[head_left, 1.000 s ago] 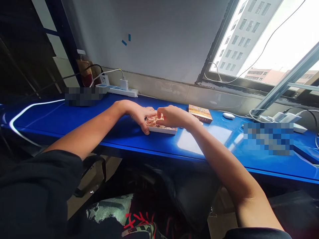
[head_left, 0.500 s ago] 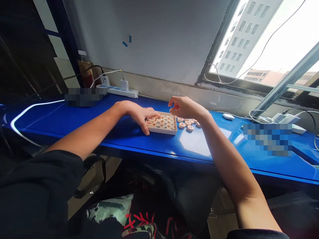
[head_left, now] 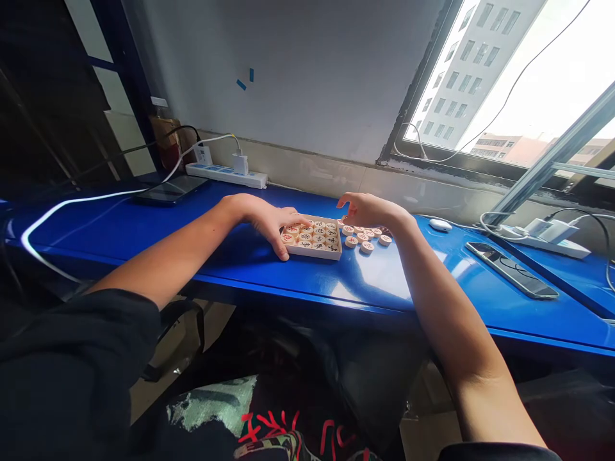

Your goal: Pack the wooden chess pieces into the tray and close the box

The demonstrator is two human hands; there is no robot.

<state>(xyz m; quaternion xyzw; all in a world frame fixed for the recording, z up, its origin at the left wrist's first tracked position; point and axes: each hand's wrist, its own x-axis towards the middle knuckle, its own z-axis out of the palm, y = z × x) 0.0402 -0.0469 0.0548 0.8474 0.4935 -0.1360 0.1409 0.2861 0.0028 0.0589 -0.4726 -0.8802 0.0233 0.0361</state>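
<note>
An open white box (head_left: 321, 253) holds rows of round wooden pieces marked with black and red characters. My left hand (head_left: 271, 224) rests at the box's left end, its thumb along the near corner and its fingers over the far left part, gripping it. To the right of the box, several loose round pieces (head_left: 368, 247) lie in a cluster on the blue table (head_left: 269, 275). Over the far side of that cluster is my right hand (head_left: 368, 210), its fingers bent; a piece (head_left: 341, 223) shows just under its fingertips, and whether they grip it is unclear.
A phone (head_left: 512, 270) lies at the right, with a small white case (head_left: 440, 225) behind my right forearm. Power strips (head_left: 225, 175) with plugs and cables stand along the wall and at the far right. A dark flat device (head_left: 170, 189) sits at the back left.
My right hand has moved to the right, from above the box's far right corner to over the loose pieces. My left hand and the box have stayed in place.
</note>
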